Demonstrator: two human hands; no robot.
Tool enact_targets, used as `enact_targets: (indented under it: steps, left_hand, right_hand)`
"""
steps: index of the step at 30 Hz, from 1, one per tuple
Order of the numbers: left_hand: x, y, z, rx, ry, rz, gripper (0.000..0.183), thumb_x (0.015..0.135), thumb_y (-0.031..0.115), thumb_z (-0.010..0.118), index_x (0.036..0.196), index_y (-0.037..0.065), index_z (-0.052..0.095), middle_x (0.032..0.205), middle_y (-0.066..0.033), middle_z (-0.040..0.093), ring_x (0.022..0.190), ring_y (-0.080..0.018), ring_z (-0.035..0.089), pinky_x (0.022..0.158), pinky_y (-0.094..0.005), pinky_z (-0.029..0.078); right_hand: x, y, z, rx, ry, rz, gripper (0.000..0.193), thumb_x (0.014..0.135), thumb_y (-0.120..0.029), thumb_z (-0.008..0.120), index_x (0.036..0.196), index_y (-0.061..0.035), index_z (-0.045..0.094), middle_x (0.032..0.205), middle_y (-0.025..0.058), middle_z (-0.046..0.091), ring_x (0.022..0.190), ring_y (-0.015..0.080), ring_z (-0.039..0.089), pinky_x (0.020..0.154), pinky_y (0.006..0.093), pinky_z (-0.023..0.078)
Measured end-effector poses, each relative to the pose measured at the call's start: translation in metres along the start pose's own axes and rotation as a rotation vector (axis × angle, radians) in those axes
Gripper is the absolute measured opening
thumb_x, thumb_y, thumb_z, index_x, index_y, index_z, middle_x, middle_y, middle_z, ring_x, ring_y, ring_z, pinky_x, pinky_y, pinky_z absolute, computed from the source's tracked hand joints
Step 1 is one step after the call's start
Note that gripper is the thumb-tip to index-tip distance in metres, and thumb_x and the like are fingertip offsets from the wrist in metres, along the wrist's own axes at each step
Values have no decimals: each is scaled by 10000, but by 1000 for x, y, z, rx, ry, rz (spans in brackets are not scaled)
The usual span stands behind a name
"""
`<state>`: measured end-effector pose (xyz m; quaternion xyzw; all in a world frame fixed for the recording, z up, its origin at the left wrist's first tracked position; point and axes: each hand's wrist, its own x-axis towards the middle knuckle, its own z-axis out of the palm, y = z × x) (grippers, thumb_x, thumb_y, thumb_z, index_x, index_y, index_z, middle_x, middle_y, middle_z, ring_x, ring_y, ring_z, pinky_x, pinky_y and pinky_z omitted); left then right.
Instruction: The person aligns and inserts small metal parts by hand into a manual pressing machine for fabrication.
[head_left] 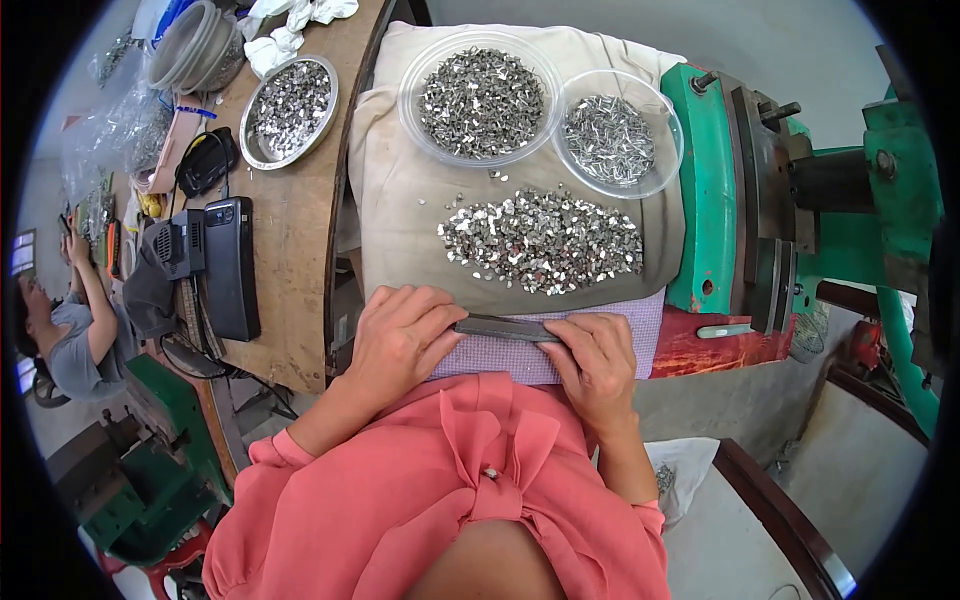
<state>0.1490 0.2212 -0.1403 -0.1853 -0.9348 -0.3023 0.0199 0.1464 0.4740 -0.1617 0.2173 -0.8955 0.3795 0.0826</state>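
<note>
My left hand (403, 335) and my right hand (597, 360) hold a slim dark grey bar (505, 327) between them, just in front of my lap. Each hand is closed around one end, so the tips of the bar are hidden under the fingers. Beyond it, a loose pile of small silvery and grey metal pieces (545, 240) lies on a beige cloth (395, 230). Below the hands a purple checked cloth (645, 335) shows.
Behind the pile stand a large clear tub (407, 108) and a smaller clear bowl (670, 150), both holding small metal parts. A green machine (690, 200) rises at right. The wooden table (290, 250) at left bears a metal bowl (247, 140) and a black phone (230, 265). Another person (85, 335) sits far left.
</note>
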Motion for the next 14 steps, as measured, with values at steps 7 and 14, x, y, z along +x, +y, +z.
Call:
enact_targets:
  steps: [7,14]
  left_hand:
    - [18,13,-15,53,-44,80,254,731,164,782,962,100,695,966,-8,636,841,-199,605,747,-341,414]
    - [89,60,-43,183,-135,459,237,755,192,741,976,132,678,1023,21,609,913,-155,603,760,-345,420]
  right_hand:
    - [1,3,-13,6,48,-33,278,731,-83,803,995,-56,719,936,70,667,853,269,612,759,379,495]
    - [-9,5,-64,-47,285,36,266,738,-66,804,990,-43,723,956,96,714,878,274,675,752,378,531]
